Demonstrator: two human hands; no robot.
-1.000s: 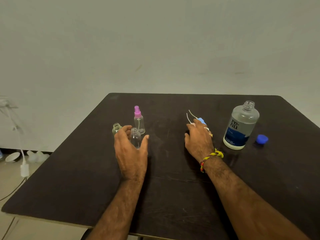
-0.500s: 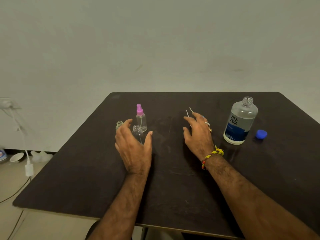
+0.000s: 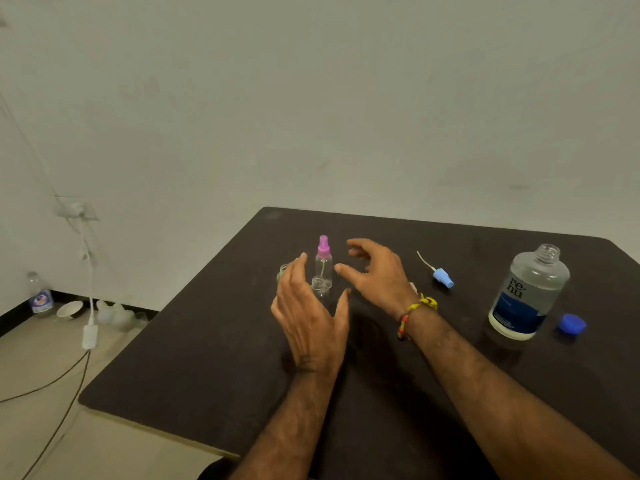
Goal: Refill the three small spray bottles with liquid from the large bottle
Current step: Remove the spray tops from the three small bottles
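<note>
Three small clear spray bottles stand close together on the dark table [image 3: 194, 375]. The pink-capped bottle [image 3: 323, 263] is upright at the back. An uncapped bottle [image 3: 319, 287] stands in front of it, between my thumb and fingers. A second uncapped bottle [image 3: 283, 271] peeks out left of my fingers. My left hand [image 3: 310, 317] is open around the front bottle, not clearly touching it. My right hand [image 3: 375, 275] hovers open just right of the pink-capped bottle. The large uncapped bottle [image 3: 526, 294] with a blue label stands at the right.
A blue spray head [image 3: 441, 277] with its white tube lies on the table between my right hand and the large bottle. The large bottle's blue cap [image 3: 571, 323] lies beside it. On the floor at the left are cables, a bowl and a plastic bottle.
My right hand left the spray heads and moved left toward the pink-capped bottle, uncovering the blue spray head. My left hand stays by the small bottles. The camera turned left.
</note>
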